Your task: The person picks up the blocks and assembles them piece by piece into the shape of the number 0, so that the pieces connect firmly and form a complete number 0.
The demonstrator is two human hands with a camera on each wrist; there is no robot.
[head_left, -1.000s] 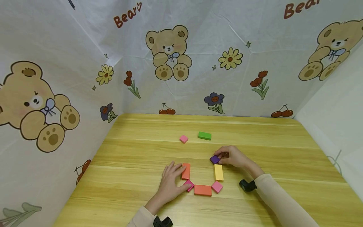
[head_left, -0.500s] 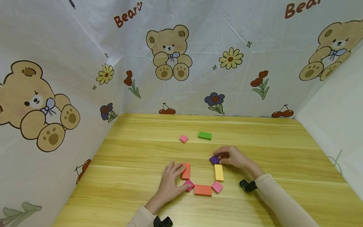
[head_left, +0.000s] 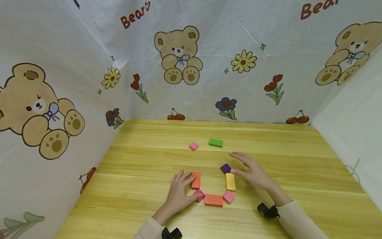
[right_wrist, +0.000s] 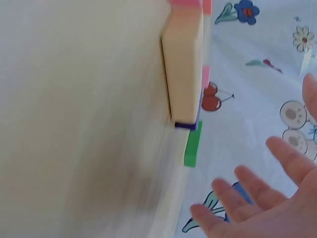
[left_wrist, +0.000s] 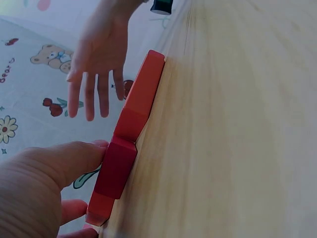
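Note:
My left hand [head_left: 177, 192] rests at the left of a U-shaped row of blocks in the head view. Its fingers touch the upright orange-red block [head_left: 197, 183], and its thumb lies on the magenta block [head_left: 202, 193]. My right hand [head_left: 253, 174], fingers spread and holding nothing, hovers just right of the purple block [head_left: 225, 168]. That block sits at the far end of the yellow block [head_left: 230, 182], with its corner close to it. A second orange-red block [head_left: 213, 200] and a pink block [head_left: 228, 197] form the near side. In the right wrist view the purple block is mostly hidden behind the yellow one.
Farther back on the wooden table [head_left: 149, 149] lie a loose pink block [head_left: 194, 146] and a green block [head_left: 216, 143]. A bear-patterned cloth [head_left: 206, 59] hangs along the back and left sides. Each wrist wears a black camera [head_left: 267, 211].
My right hand has let go of the purple block, spread its fingers and drawn back slightly to the right. The purple block stays in place. My left hand has not moved.

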